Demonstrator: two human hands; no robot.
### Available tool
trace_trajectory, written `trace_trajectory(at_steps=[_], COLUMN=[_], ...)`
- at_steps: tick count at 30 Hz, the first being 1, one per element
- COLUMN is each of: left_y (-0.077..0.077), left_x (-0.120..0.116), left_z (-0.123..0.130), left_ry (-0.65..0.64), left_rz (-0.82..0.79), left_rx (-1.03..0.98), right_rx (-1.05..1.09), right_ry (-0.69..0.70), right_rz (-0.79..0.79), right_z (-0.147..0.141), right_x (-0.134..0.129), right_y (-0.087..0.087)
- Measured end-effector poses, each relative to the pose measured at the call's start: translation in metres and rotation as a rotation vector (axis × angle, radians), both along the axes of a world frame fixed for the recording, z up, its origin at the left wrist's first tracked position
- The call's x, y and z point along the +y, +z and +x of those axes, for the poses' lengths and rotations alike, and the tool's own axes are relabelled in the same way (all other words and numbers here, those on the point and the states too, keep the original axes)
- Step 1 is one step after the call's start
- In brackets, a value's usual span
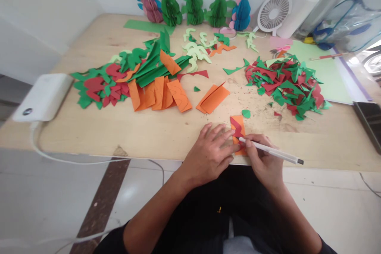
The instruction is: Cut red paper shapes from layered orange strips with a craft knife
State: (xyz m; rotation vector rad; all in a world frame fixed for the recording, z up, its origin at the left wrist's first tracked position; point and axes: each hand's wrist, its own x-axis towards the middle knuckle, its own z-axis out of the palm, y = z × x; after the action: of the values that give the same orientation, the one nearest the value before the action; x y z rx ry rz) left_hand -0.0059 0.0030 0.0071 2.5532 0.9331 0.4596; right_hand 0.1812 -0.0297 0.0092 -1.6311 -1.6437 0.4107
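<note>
Pen (274, 152) gripped near its tip in the right hand (264, 161), a person works at a table (104, 131), the left hand (210, 152) palm down, its fingers spread and reaching onto a wavy red cutout (237, 127). The cutout lies on an orange strip (242, 124) between the two hands, by the table's front edge, the pen's tip at or just beside it. Both pieces look like paper: probably featherlight, flexible, apt to slip or crease under a hard push. Flat fingertips along the side, clear of the tip, seem the best hold. Beyond the left hand rests a folded orange piece (216, 99); beyond the right, a heap of red and green scraps (285, 87).
</note>
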Motion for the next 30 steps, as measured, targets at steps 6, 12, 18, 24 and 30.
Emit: trace_trajectory(at_steps=[6, 12, 18, 24, 30], left_y=[0.0005, 0.0003, 0.0004, 0.0003, 0.0002], left_x=[-0.0001, -0.0005, -0.0005, -0.0004, -0.0001], left_z=[0.0005, 0.0006, 0.0004, 0.0001, 0.0001], left_ry=[-0.001, 0.006, 0.004, 0.002, 0.002], left_rz=[0.003, 0.02, 0.014, 0.013, 0.006], left_rx=[0.008, 0.013, 0.012, 0.009, 0.012], right_rx=[-0.004, -0.047, -0.035, -0.003, 0.015], right_ry=[0.006, 0.009, 0.013, 0.013, 0.008], right_rz=[0.004, 0.024, 0.016, -0.002, -0.006], right_z=[-0.0002, -0.0003, -0.0006, 0.0002, 0.0004], right_x=[0.0006, 0.0002, 0.0009, 0.0, -0.0006], right_y=[0.0018, 0.0049, 0.0049, 0.004, 0.0044])
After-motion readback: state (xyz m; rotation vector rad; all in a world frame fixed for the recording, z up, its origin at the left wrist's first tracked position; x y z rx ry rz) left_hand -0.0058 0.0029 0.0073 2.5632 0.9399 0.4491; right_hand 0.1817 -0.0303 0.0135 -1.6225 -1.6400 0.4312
